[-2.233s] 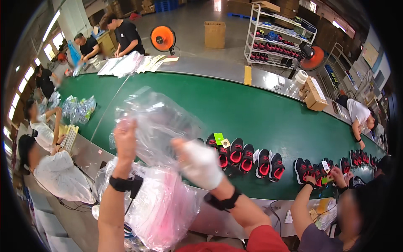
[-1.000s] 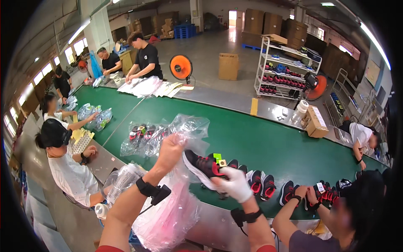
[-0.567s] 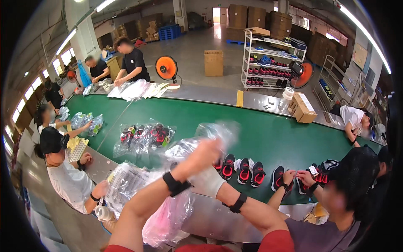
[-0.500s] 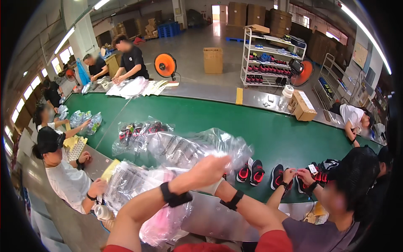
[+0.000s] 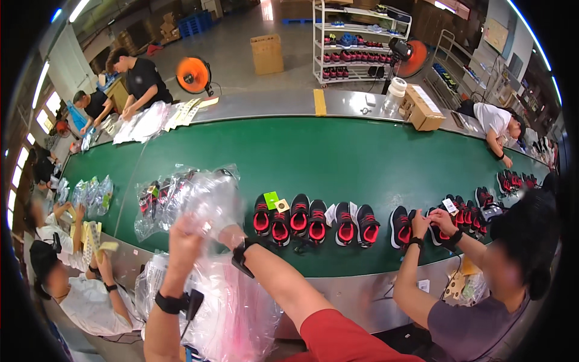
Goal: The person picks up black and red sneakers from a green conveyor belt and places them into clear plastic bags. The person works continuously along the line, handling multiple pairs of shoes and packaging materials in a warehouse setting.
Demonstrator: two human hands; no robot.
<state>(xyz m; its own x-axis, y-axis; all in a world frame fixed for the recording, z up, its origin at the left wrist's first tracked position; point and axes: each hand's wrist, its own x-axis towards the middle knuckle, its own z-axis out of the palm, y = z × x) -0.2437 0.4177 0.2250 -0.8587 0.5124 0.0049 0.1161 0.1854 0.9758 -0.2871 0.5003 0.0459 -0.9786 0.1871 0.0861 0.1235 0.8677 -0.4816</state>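
A clear plastic bag [image 5: 212, 192] lies bunched over the green belt in front of me. My left hand [image 5: 184, 234] is at its near edge, the fingers curled on the plastic and smeared by motion. Beside it, my right hand [image 5: 212, 222] reaches into or behind the bag; its fingers are hidden by the shiny film. Just left of the bag lie bagged black and red shoes [image 5: 149, 199]. To the right, a row of black and red sneakers [image 5: 298, 216] stands unbagged, with a green tag [image 5: 271, 200] on one pair. A stack of flat plastic bags [image 5: 232, 301] lies below my hands.
The green conveyor belt [image 5: 338, 160] runs across, edged by metal ledges. At right, a co-worker's hands [image 5: 425, 223] handle a shoe. Another co-worker [image 5: 78, 295] sits close at left with yellow sheets. A cardboard box [image 5: 422, 108] stands on the far ledge.
My hands and the plastic bag have moved left. The sneakers to the right, largely covered or blocked before, now show. My view has shifted as well.
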